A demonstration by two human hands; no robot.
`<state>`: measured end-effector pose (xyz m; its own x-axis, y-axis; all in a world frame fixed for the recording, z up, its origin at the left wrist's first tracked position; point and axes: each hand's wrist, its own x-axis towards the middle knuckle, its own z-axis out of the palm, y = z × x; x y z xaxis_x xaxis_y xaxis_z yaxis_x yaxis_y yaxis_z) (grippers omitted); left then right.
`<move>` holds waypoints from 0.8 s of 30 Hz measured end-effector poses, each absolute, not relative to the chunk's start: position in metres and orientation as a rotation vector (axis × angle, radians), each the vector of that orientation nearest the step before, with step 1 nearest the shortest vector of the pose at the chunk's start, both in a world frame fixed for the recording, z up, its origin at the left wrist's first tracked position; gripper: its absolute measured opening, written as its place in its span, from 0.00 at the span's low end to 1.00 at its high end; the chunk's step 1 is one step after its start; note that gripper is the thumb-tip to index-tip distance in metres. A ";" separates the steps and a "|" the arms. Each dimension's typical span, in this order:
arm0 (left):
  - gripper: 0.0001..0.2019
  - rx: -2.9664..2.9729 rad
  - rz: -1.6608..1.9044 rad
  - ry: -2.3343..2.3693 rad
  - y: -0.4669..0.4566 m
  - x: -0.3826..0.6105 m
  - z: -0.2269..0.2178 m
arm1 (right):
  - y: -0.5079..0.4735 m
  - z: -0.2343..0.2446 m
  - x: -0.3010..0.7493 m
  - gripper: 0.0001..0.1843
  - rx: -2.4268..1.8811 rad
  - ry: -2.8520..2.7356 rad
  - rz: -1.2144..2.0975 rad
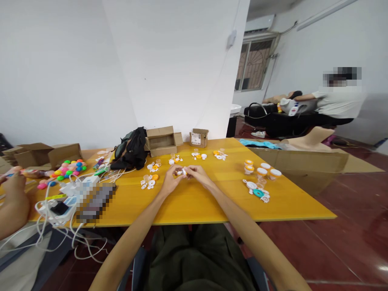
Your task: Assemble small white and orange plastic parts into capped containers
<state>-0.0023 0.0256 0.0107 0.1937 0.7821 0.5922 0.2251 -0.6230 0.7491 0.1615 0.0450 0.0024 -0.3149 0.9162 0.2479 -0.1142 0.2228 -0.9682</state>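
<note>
Yellow table [197, 202], seen from the seat of a person at work: both bare forearms reach out over its near edge and the hands meet above the middle of the top. The left hand [171, 180] and the right hand [197, 174] are drawn together, fingertips pinched from either side on a small white piece [184, 171] held just above the wood. What kind of part it is cannot be made out.

Loose white and orange parts [150, 184] lie scattered just left of the hands, with more little clusters [198, 155] beyond them toward the far edge. To the right stands a group of small pots [262, 170] with orange and white lids, and nearer, a teal disc [258, 193] among white bits.

At the far side sit an open cardboard box [160, 141], a smaller box [198, 137] and a heap of black cloth [133, 153]. Bright plastic balls [69, 167] and a tangle of white cables [51, 210] crowd the left end, where another person's hand [12, 198] rests at the frame's edge.

A large carton [303, 161] stands on the red floor right of the table. In the far right corner a second person [339, 103] in a white shirt sits by a barred window [254, 64].
</note>
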 end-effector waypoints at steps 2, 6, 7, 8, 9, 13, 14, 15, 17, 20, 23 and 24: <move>0.09 1.976 1.450 0.928 0.025 -0.002 0.011 | 0.045 0.002 0.161 0.27 -0.798 -1.493 1.292; 0.09 1.993 1.457 0.908 0.025 -0.003 0.010 | 0.044 0.003 0.161 0.27 -0.794 -1.488 1.288; 0.09 1.994 1.457 0.905 0.026 -0.003 0.010 | 0.044 0.003 0.161 0.27 -0.793 -1.486 1.291; 0.10 1.995 1.457 0.905 0.026 -0.003 0.010 | 0.044 0.003 0.161 0.28 -0.793 -1.484 1.293; 0.10 1.995 1.457 0.906 0.026 -0.003 0.010 | 0.044 0.003 0.161 0.28 -0.793 -1.483 1.295; 0.10 2.005 1.453 0.906 0.027 -0.004 0.009 | 0.045 0.002 0.161 0.26 -0.787 -1.499 1.296; 0.10 2.009 1.453 0.903 0.027 -0.004 0.009 | 0.045 0.002 0.161 0.26 -0.788 -1.500 1.297; 0.10 2.014 1.453 0.900 0.027 -0.004 0.009 | 0.044 0.003 0.161 0.26 -0.791 -1.498 1.300; 0.10 2.023 1.456 0.895 0.028 -0.004 0.008 | 0.043 0.004 0.161 0.27 -0.799 -1.483 1.308; 0.11 2.043 1.466 0.891 0.027 -0.004 0.008 | 0.041 0.008 0.161 0.27 -0.810 -1.450 1.314; 0.09 2.121 1.504 0.891 0.025 -0.005 0.009 | 0.040 0.010 0.162 0.27 -0.819 -1.417 1.322; 0.09 2.167 1.520 0.893 0.024 -0.006 0.009 | 0.040 0.010 0.162 0.27 -0.820 -1.412 1.329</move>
<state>-0.0060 0.0243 0.0092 0.2273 0.6664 0.7101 0.2953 -0.7420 0.6018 0.1621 0.0399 0.0104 -0.2801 0.9376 0.2059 -0.1486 0.1695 -0.9743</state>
